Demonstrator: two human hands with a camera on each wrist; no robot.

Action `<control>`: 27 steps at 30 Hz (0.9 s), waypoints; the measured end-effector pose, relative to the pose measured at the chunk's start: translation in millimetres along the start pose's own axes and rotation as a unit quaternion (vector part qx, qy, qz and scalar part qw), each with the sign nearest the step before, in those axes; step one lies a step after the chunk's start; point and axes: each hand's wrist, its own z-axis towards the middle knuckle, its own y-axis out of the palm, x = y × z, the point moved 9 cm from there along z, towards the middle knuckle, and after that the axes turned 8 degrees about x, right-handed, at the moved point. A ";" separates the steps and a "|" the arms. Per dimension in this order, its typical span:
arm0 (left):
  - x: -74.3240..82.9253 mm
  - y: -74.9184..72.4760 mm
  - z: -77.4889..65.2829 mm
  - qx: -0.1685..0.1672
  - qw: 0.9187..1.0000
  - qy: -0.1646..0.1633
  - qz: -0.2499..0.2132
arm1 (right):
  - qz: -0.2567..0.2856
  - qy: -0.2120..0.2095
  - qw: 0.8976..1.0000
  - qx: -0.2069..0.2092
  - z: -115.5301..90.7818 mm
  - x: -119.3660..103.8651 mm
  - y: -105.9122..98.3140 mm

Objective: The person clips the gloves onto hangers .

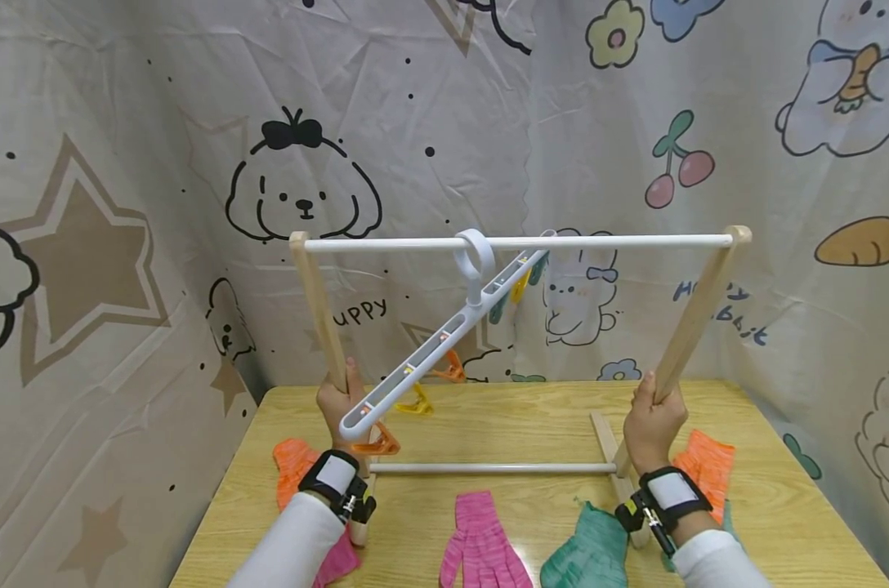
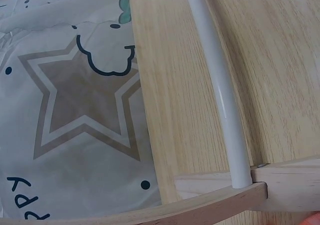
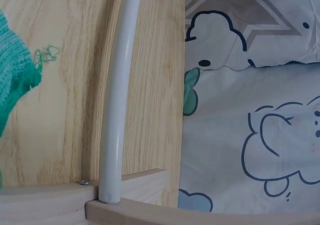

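Observation:
A small drying rack (image 1: 386,243) with wooden side posts and white bars stands on the table. My left hand (image 1: 339,408) grips its left post (image 1: 318,310) low down; my right hand (image 1: 654,420) grips the right post (image 1: 698,318) at about the same height. From the top bar hangs a white clip hanger (image 1: 444,331), turned at a slant, its near end reaching over my left hand. Orange, yellow and green clips dangle under it. The lower white bar (image 2: 220,95) meets the wooden foot (image 2: 290,182) in the left wrist view. Neither hand appears in the wrist views.
On the wooden table (image 1: 481,425) lie knitted gloves: a pink one (image 1: 481,543) at the front middle, a green one (image 1: 587,551) beside it, and orange ones (image 1: 292,469) toward both sides. Behind the table hangs a printed cloth (image 1: 430,122).

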 end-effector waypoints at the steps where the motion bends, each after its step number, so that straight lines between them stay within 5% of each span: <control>1: -0.3 -0.6 0.0 0.002 1.000 -0.003 0.001 | -0.001 0.002 1.000 0.000 -0.2 0.2 0.3; 15: -7.9 -7.5 3.9 0.073 0.996 -0.017 0.047 | -0.001 0.006 1.000 -0.001 -0.9 8.2 3.0; 27: -4.8 -0.1 3.1 0.010 0.999 0.036 0.009 | 0.002 0.003 1.000 0.001 -1.6 6.5 0.8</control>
